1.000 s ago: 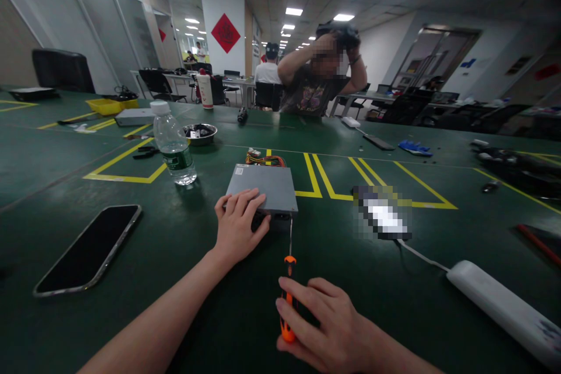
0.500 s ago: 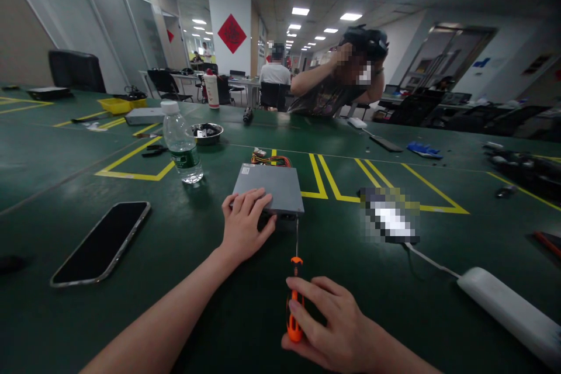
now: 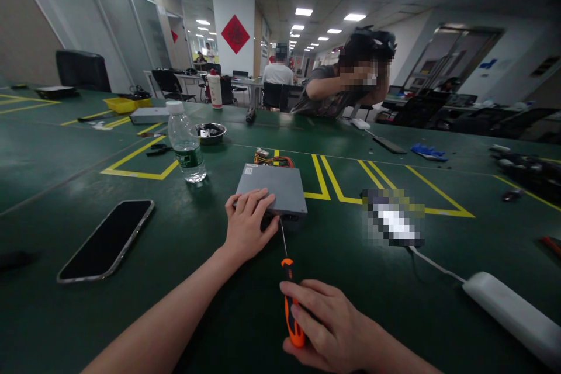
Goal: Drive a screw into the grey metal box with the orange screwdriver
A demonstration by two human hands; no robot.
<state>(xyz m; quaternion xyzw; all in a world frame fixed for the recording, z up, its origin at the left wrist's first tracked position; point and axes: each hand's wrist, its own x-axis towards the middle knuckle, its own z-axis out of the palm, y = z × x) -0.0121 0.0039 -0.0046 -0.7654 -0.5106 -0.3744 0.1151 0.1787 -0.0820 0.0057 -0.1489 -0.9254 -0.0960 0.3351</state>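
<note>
A grey metal box (image 3: 284,187), like a power supply, lies on the green table with a bundle of coloured cables (image 3: 276,159) behind it. My left hand (image 3: 249,222) rests over its front left corner, fingers on the top and thumb near the front face. In my right hand (image 3: 324,321) is an orange and black screwdriver (image 3: 290,304), its thin shaft pointing forward. The screwdriver's tip is at the box's front edge, close to my left thumb; whether it touches a screw cannot be made out.
A water bottle (image 3: 187,149) and a metal bowl (image 3: 210,133) stand behind on the left. A phone (image 3: 107,239) lies at the left, a white power strip (image 3: 512,315) at the right. Across the green table (image 3: 175,304), a person (image 3: 342,82) leans forward.
The screwdriver's tip has moved left along the box's front edge, and its shaft now slants. The person opposite has lowered their arms. The view has shifted slightly.
</note>
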